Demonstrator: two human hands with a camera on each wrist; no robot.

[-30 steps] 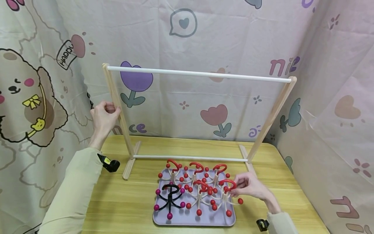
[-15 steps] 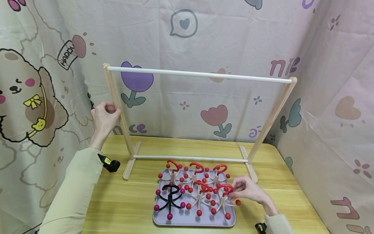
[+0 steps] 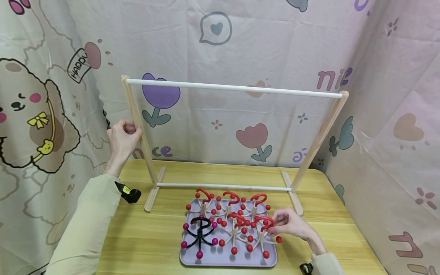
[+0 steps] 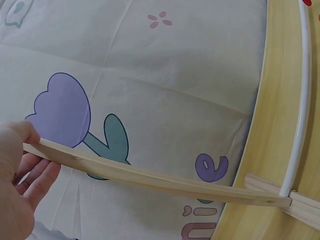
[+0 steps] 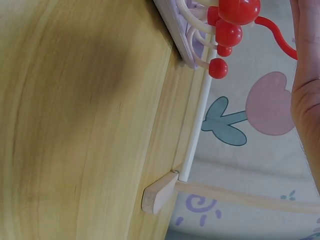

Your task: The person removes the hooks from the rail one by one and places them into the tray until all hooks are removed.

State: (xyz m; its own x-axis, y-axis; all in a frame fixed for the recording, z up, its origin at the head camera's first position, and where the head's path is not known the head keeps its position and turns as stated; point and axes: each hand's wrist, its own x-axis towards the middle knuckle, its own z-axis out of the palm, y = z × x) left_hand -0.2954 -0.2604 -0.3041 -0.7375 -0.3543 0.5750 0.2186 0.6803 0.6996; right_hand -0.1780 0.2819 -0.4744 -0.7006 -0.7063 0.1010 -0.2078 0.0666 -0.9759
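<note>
Now | right hand [image 3: 290, 224] pinches red hanger [image 3: 264, 223], drawn slightly nearer | left hand [image 3: 122, 137] still grips rack post [image 3: 137, 122]

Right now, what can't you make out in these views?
- Right hand fingers on the red hanger: head view too small; right wrist view cuts them off.
- Left hand thumb: hidden behind the rack's wooden post.
- Tray hangers overlap; count unclear.

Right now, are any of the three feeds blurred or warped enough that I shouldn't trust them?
Head view: sharp, evenly lit, soft shadows; rack and right hand clear. Left wrist view: strong fisheye, the straight rack post bows, left hand cropped. Right wrist view: near table soft and shadowed, red hanger legible.
</note>
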